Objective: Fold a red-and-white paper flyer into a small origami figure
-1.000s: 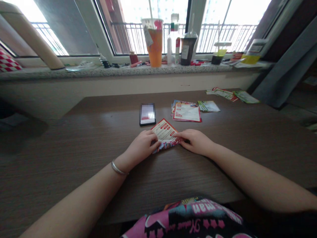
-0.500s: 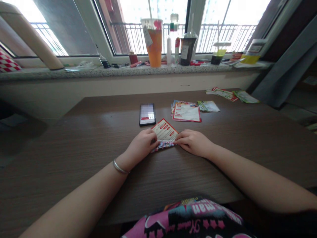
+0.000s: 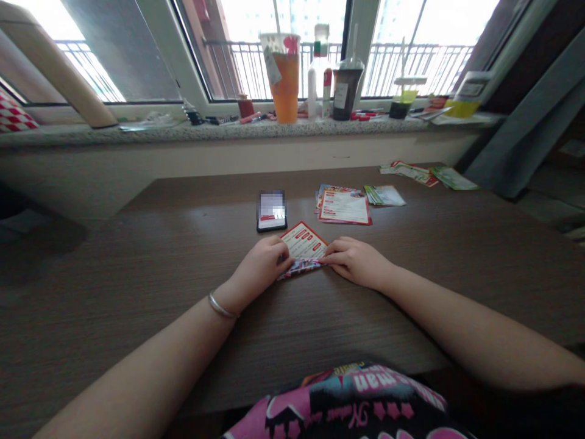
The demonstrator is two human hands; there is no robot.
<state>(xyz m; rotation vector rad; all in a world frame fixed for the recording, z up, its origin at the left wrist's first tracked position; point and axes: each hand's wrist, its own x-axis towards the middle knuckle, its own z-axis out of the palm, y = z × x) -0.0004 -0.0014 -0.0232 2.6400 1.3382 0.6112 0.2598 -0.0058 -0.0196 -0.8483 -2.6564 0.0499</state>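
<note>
A red-and-white printed leaflet [image 3: 303,245] lies partly folded on the brown table [image 3: 137,274] in front of me. My left hand [image 3: 259,265], with a silver bangle on its wrist, pinches the leaflet's left side. My right hand [image 3: 354,261] pinches its right edge, fingers pressed together. The folded lower flap shows a colourful print between my fingertips. A phone [image 3: 272,211] lies just beyond the leaflet.
A stack of leaflets [image 3: 344,206] and a greenish stack [image 3: 384,195] lie further back, with more papers [image 3: 427,174] at the far right. On the window sill stand an orange cup [image 3: 286,76], a bottle [image 3: 320,68] and a dark drink cup [image 3: 346,85].
Both hands have drawn slightly closer together on the leaflet, and the visible colourful lower flap has grown narrower as the fold flattens.
</note>
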